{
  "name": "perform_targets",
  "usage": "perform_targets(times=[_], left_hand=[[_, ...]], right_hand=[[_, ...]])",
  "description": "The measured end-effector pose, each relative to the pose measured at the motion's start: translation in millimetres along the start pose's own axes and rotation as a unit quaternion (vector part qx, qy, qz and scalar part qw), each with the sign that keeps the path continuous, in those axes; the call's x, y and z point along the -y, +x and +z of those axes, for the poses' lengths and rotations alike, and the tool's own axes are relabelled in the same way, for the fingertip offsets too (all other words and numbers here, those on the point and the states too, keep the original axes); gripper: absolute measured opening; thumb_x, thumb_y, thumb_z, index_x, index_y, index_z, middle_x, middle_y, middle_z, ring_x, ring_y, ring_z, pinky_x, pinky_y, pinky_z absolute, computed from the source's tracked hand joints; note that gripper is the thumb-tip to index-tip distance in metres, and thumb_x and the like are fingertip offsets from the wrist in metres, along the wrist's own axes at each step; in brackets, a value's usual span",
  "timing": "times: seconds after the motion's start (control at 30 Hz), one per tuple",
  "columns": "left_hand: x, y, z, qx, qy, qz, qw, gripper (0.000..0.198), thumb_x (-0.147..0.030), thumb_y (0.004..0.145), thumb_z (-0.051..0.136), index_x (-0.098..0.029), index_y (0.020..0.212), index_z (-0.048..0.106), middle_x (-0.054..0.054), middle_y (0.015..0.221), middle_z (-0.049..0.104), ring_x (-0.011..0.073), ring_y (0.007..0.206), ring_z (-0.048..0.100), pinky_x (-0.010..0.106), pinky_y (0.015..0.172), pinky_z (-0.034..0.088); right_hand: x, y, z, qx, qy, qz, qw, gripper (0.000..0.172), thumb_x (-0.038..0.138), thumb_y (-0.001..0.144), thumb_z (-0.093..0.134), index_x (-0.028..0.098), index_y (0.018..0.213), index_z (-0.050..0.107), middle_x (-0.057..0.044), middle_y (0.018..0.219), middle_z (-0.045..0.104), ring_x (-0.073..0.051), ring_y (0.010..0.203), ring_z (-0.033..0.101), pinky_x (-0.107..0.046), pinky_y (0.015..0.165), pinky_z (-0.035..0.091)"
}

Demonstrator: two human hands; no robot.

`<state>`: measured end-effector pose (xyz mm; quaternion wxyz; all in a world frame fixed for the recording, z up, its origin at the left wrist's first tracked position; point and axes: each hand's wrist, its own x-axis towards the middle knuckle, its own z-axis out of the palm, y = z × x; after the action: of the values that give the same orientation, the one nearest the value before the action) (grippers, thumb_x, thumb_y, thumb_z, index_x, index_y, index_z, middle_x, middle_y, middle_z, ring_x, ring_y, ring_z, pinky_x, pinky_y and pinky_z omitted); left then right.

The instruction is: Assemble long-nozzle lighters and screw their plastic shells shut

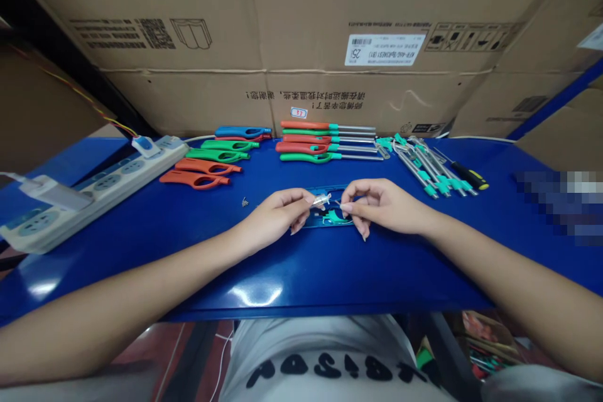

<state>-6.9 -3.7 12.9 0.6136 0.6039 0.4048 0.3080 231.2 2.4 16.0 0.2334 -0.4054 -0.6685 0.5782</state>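
Observation:
Near the middle of the blue table, my left hand pinches a small clear and silvery part. Facing it, my right hand has thumb and forefinger pressed together on a thin wire or tip beside that part. Under both hands lies a blue handle shell, with a green piece and a thin pale wire at its near side. My fingers partly cover the shell.
Coloured handles lie left of long-tube lighters. Metal tubes with green ends and a screwdriver are at right. Small screws lie left of my hands, and a power strip farther left. Cardboard stands behind.

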Motion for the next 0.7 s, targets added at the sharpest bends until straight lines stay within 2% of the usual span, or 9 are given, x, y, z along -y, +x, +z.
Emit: perform_targets(times=[0.13, 0.37, 0.7], left_hand=[[0.4, 0.3, -1.2, 0.011, 0.016, 0.001, 1.000, 0.026, -0.039, 0.086, 0.061, -0.016, 0.077, 0.056, -0.005, 0.056, 0.049, 0.0093, 0.051, 0.043, 0.022, 0.052, 0.033], [-1.0, -0.6, -0.7, 0.036, 0.049, 0.009, 0.998, 0.032, -0.047, 0.089, 0.062, -0.015, 0.082, 0.062, -0.004, 0.060, 0.049, 0.0094, 0.054, 0.045, 0.021, 0.053, 0.036], [-3.9, -2.3, 0.8, 0.041, 0.065, -0.001, 0.997, 0.031, -0.044, 0.090, 0.062, -0.014, 0.087, 0.066, -0.002, 0.066, 0.055, 0.0093, 0.057, 0.050, 0.020, 0.054, 0.040]], right_hand=[[-3.6, 4.7, -5.4, 0.023, 0.044, -0.003, 0.999, 0.045, 0.053, 0.082, 0.075, 0.014, 0.099, 0.061, 0.005, 0.053, 0.062, -0.010, 0.044, 0.059, -0.022, 0.047, 0.052], [-11.0, 6.5, -10.4, 0.047, 0.016, -0.033, 0.998, 0.038, 0.050, 0.086, 0.072, 0.013, 0.089, 0.063, 0.007, 0.054, 0.053, -0.005, 0.038, 0.048, -0.017, 0.037, 0.043], [-13.4, 5.9, -12.0, 0.054, 0.016, -0.060, 0.997, 0.037, 0.049, 0.087, 0.071, 0.012, 0.092, 0.065, 0.005, 0.059, 0.055, -0.006, 0.040, 0.049, -0.019, 0.037, 0.043]])
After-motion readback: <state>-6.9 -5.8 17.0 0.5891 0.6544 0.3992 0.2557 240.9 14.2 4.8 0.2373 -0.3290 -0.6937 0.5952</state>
